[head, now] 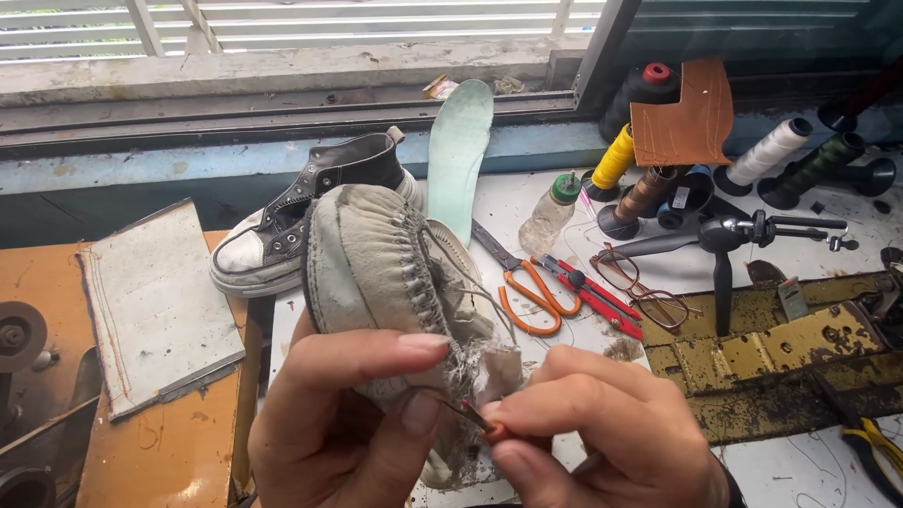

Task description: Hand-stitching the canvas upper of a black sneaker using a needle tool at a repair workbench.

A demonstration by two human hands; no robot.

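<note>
A white-slatted window and a worn concrete sill are running along the top of the view; below them a stained white table point(800, 470) is carrying the clutter, with an orange wooden surface point(179, 452) adjoining it on the left.

The left hand point(329, 433) is gripping a worn grey canvas shoe upper with a stitched, gathered edge point(376, 263), fingers closed around its frayed lower end, thumb and forefinger pressing the torn fabric; the shoe is being held upright above the table's near edge, in the centre of the view, its lower part hidden behind both hands. The right hand point(602, 433) is pinching a small awl with a reddish-brown handle point(491, 428), fingers clamped together on it; its thin metal tip is touching the frayed edge, though the tip is hard to make out against the thumb. A thin thread is trailing loosely from the shoe's upper side.

Behind the shoe, a dark high-top sneaker with a white toe cap point(301, 216) is lying partly hidden; a pale green insole point(461, 150) is leaning against the sill. Orange-handled scissors point(527, 282), a red-handled cutter point(593, 292) and wire-framed spectacles point(640, 282) are lying right of the shoe; spools of thread point(616, 155) are crowding the far right corner, some cut off by the frame; yellow-handled pliers point(875, 447) are only partly showing at the lower right.
</note>
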